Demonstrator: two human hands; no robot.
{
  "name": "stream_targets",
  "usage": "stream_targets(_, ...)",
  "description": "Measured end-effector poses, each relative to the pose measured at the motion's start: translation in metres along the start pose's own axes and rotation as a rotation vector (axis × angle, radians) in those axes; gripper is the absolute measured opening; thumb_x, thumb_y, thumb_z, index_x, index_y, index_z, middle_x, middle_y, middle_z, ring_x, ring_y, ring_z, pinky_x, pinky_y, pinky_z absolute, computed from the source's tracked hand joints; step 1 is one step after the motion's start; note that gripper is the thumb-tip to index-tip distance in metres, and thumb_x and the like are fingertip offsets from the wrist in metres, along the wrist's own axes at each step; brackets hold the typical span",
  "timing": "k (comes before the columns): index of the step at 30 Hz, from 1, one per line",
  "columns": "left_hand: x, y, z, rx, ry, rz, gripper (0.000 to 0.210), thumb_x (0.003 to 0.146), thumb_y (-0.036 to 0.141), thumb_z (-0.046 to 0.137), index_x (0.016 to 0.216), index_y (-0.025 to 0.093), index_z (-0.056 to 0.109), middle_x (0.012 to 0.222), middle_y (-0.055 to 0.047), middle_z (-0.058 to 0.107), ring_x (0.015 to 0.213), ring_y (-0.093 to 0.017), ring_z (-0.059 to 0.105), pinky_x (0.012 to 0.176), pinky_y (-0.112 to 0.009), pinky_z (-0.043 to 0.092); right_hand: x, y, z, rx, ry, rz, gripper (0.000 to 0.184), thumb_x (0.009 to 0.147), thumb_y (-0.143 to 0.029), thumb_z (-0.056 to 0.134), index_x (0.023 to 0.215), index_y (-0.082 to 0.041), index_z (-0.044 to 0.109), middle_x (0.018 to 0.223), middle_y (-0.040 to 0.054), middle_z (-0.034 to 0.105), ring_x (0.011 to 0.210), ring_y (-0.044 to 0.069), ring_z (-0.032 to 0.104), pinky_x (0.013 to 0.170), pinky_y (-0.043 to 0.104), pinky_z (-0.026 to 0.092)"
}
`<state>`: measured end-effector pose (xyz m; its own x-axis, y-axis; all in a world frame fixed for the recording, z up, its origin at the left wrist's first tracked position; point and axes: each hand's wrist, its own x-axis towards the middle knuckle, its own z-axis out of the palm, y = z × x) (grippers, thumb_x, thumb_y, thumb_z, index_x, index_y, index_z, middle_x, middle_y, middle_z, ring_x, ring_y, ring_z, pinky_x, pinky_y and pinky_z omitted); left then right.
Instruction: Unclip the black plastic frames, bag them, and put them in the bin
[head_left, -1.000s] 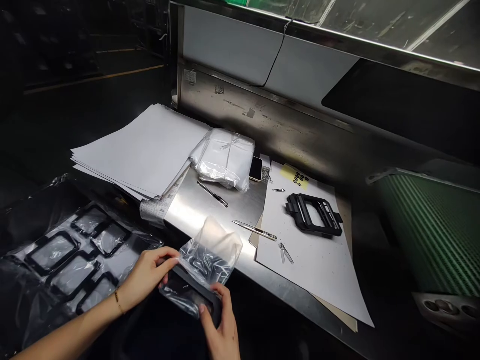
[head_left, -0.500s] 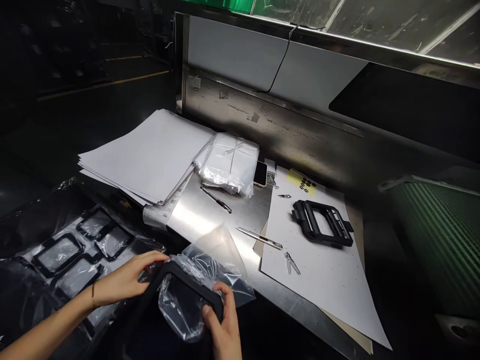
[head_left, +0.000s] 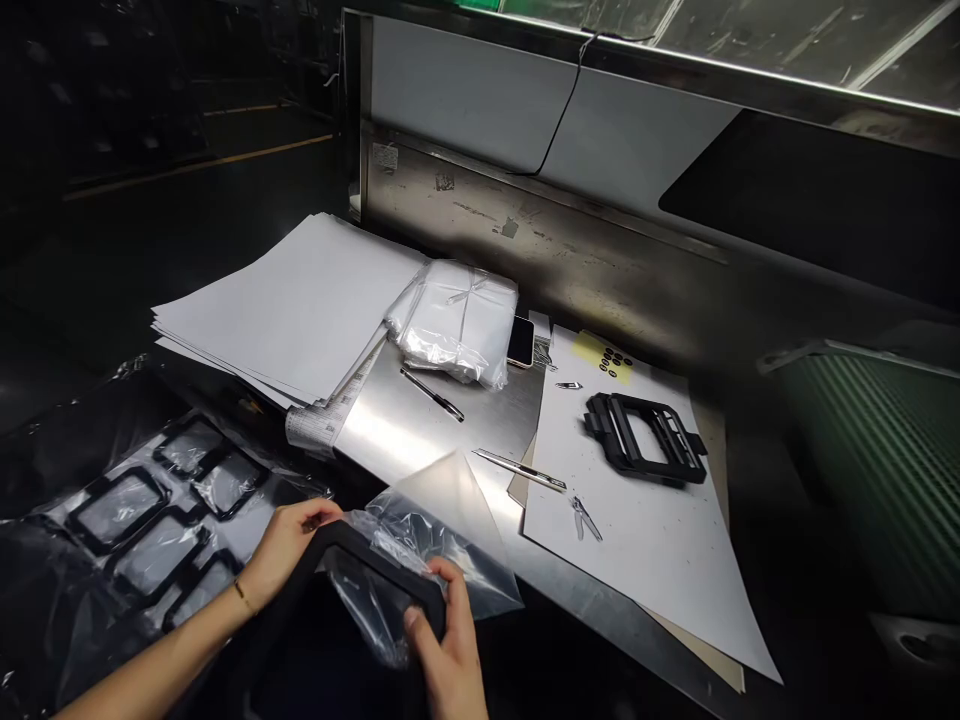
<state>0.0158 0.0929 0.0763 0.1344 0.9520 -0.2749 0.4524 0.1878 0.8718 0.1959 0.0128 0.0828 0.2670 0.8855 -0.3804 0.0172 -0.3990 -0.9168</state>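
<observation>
A black plastic frame (head_left: 379, 560) with rounded corners is held low in front of me. A clear plastic bag (head_left: 450, 530) lies crumpled over and through its upper side, its wide end spread over the bench edge. My right hand (head_left: 450, 640) grips the frame's right corner, thumb on the near face and fingers behind, against the bag. My left hand (head_left: 289, 545) is at the frame's upper left corner with its fingers curled in a pinch; what lies between the fingertips is hidden.
Left, several black frames (head_left: 120, 510) lie under clear plastic. The bench holds a paper stack (head_left: 292, 300), a wrapped white bundle (head_left: 461, 320), a pen (head_left: 433, 394), a phone (head_left: 521, 342), a craft knife (head_left: 520, 468), nippers (head_left: 585, 520) and another black frame (head_left: 645, 440) on white board (head_left: 637, 560).
My left hand has shifted slightly and its fingers have curled in more. The bag's loop inside the frame has drawn up and narrowed. My right hand keeps its grip.
</observation>
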Motion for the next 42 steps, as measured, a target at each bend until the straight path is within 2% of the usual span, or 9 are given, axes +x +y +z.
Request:
stream_targets(6,-0.019,0.001,-0.015,0.06,0.17,-0.044,0.027,0.077,0.039,0.044,0.087,0.019,0.058,0.087,-0.004,0.061,0.074,-0.018,0.057,0.059,-0.024,0.047,-0.001,0.006,-0.003,-0.098,0.015,0.032,0.034,0.068,-0.033,0.05,0.1,-0.023,0.05,0.094,0.0008,0.059,0.086,0.018,0.054,0.078,0.028,0.039)
stream_targets(13,-0.058,-0.007,-0.014,0.141,-0.062,-0.052,0.018,0.079,0.035,0.045,0.074,0.024,0.058,0.075,0.001,0.06,0.074,-0.016,0.056,0.069,-0.021,0.041,-0.003,0.007,-0.015,-0.262,0.07,-0.121,0.029,0.075,-0.043,0.048,0.097,-0.026,0.056,0.098,0.0023,0.059,0.095,0.021,0.051,0.083,0.031,0.036)
stream_targets(18,-0.068,-0.011,-0.016,0.227,-0.25,-0.104,0.021,0.082,0.037,0.04,0.078,0.025,0.057,0.08,0.0,0.057,0.079,-0.018,0.055,0.072,-0.025,0.037,0.001,0.004,-0.028,-0.432,-0.169,-0.215,0.019,0.082,-0.034,0.042,0.088,-0.023,0.056,0.079,0.0023,0.052,0.072,0.016,0.054,0.066,0.027,0.043)
stream_targets(22,-0.067,-0.01,-0.009,0.159,-0.285,-0.165,0.022,0.081,0.039,0.038,0.077,0.026,0.055,0.09,0.0,0.053,0.079,-0.016,0.053,0.074,-0.026,0.036,-0.002,0.011,-0.03,-0.445,-0.13,-0.222,0.016,0.083,-0.03,0.041,0.079,-0.021,0.054,0.084,0.0032,0.047,0.071,0.015,0.053,0.065,0.027,0.043)
stream_targets(26,-0.068,-0.024,0.013,-0.036,-0.323,-0.31,0.023,0.079,0.044,0.038,0.071,0.023,0.04,0.065,0.005,0.048,0.05,-0.011,0.047,0.055,-0.024,0.038,-0.003,0.011,-0.029,-0.38,-0.07,-0.276,0.015,0.083,-0.027,0.041,0.08,-0.02,0.054,0.09,0.0049,0.045,0.078,0.015,0.052,0.065,0.026,0.044)
stream_targets(28,-0.072,-0.032,0.022,-0.108,-0.307,-0.333,0.029,0.079,0.048,0.036,0.065,0.023,0.028,0.052,0.01,0.032,0.041,-0.008,0.034,0.044,-0.021,0.031,-0.003,0.01,-0.03,-0.371,-0.041,-0.334,0.013,0.083,-0.023,0.042,0.083,-0.02,0.054,0.098,0.007,0.044,0.081,0.015,0.052,0.064,0.025,0.044)
stream_targets(31,-0.078,-0.039,0.025,-0.157,-0.238,-0.334,0.031,0.08,0.049,0.033,0.064,0.024,0.023,0.051,0.011,0.022,0.044,-0.008,0.025,0.043,-0.02,0.024,-0.006,0.017,-0.033,-0.406,0.053,-0.461,0.013,0.083,-0.017,0.042,0.085,-0.02,0.054,0.095,0.0068,0.042,0.061,0.009,0.049,0.054,0.024,0.042)
stream_targets(36,-0.08,-0.041,0.016,-0.152,-0.236,-0.359,0.03,0.078,0.046,0.041,0.064,0.022,0.029,0.052,0.01,0.024,0.045,-0.008,0.024,0.044,-0.021,0.023,-0.022,0.038,-0.037,-0.427,0.054,-0.555,0.018,0.083,-0.014,0.037,0.085,-0.021,0.053,0.072,0.002,0.043,0.054,0.01,0.043,0.045,0.023,0.035)
stream_targets(42,-0.084,-0.033,0.015,-0.112,-0.179,-0.339,0.03,0.078,0.047,0.041,0.064,0.023,0.03,0.051,0.01,0.026,0.044,-0.009,0.026,0.045,-0.021,0.024,-0.011,0.02,-0.047,-0.415,0.055,-0.627,0.016,0.081,-0.009,0.039,0.085,-0.021,0.049,0.069,0.0011,0.045,0.057,0.012,0.047,0.049,0.023,0.039)
